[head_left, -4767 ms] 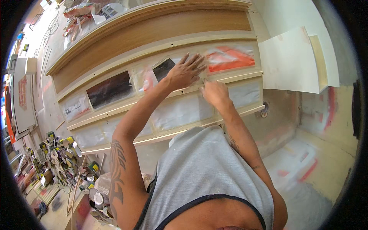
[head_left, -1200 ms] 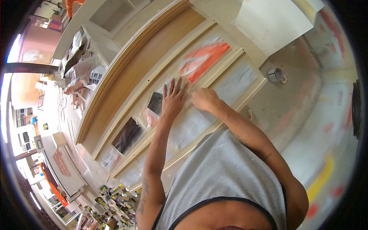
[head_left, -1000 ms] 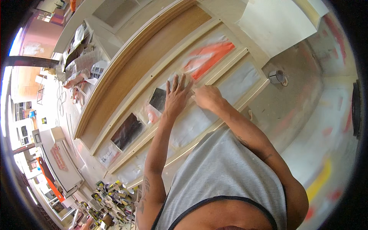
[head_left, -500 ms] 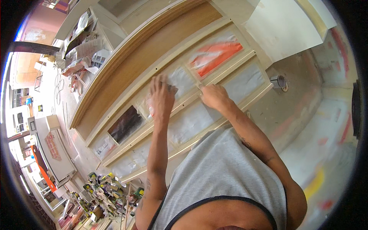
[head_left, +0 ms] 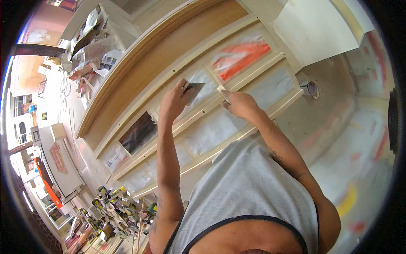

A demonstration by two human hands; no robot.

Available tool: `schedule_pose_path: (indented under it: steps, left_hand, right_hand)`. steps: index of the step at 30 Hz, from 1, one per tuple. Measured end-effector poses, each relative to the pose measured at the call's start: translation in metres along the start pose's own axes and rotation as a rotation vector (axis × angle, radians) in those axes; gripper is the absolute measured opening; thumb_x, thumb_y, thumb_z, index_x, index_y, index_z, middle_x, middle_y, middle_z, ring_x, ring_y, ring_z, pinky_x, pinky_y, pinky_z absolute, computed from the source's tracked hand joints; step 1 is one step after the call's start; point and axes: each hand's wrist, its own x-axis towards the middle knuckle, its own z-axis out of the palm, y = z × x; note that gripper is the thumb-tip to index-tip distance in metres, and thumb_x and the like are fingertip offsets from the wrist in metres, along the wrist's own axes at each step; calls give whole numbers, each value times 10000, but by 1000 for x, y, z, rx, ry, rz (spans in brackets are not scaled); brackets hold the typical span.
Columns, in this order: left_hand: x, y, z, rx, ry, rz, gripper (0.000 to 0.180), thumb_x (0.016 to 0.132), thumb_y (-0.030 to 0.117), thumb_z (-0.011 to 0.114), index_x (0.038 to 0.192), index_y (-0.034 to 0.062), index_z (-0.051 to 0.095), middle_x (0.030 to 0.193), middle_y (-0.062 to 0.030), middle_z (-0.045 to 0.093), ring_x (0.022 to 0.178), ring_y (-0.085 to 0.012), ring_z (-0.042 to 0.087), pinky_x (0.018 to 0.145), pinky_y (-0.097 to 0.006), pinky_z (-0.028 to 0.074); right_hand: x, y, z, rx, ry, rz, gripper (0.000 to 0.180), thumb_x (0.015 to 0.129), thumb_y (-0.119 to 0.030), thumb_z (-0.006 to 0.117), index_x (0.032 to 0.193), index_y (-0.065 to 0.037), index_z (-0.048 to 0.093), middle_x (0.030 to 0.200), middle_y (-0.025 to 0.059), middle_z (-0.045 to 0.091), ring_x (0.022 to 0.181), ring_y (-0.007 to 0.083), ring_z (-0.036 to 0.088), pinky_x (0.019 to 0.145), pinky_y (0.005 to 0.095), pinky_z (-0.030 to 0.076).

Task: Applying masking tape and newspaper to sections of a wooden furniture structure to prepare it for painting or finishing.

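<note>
In front of me lies a large cream wooden frame, divided into panels that are covered with plastic sheeting and paper. My left hand is closed on a dark grey flat piece with straight edges, over a pale covered panel. I cannot tell whether this piece is a scraper or an abrasive sheet. To its right, my right hand pinches a small pale flat piece at the crossbar between two panels. The fingers partly hide that piece, and its kind is unclear.
A brown curved moulding runs along the frame's far side. A white panel stands at the upper right, near a round can. Many cans and bottles crowd the lower left. Scrap paper and plastic lie at the upper left.
My left hand has shifted slightly left and turned, so the dark grey piece shows more. My right hand has moved slightly right and nearer, with the pale piece now visible.
</note>
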Motion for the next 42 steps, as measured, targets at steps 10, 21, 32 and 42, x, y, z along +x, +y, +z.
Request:
schedule_pose_path:
  steps: [10,21,32,42]
  left_hand:
    - [74,28,39,72,-298,285,302,976,313,662,1124,54,619,981,-240,701,909,-447,665,781,-510,500]
    - [85,21,44,7,-329,302,314,956,308,681,1131,50,639,1020,-224,704,926,-406,664,820,-486,501]
    - [77,28,50,133,-286,231,319,962,292,662,1206,93,610,974,-259,706,944,-475,664,794,-544,499]
    - [66,36,57,220,-181,245,342,981,321,649,1254,119,610,957,-266,715,932,-484,676,795,-582,505]
  right_hand:
    - [-24,19,24,284,131,57,817,963,-322,706,1575,-34,247,1171,295,689,1076,487,659,907,536,532]
    - [-27,33,23,438,176,37,598,944,-387,739,1344,-1,519,1174,249,706,1081,463,670,912,504,537]
    - [-24,37,22,438,175,35,623,939,-456,731,1346,-9,580,1085,287,717,1035,456,690,893,498,548]
    - [-25,25,14,610,160,3,613,991,-556,627,1247,0,653,932,272,720,889,462,693,798,480,535]
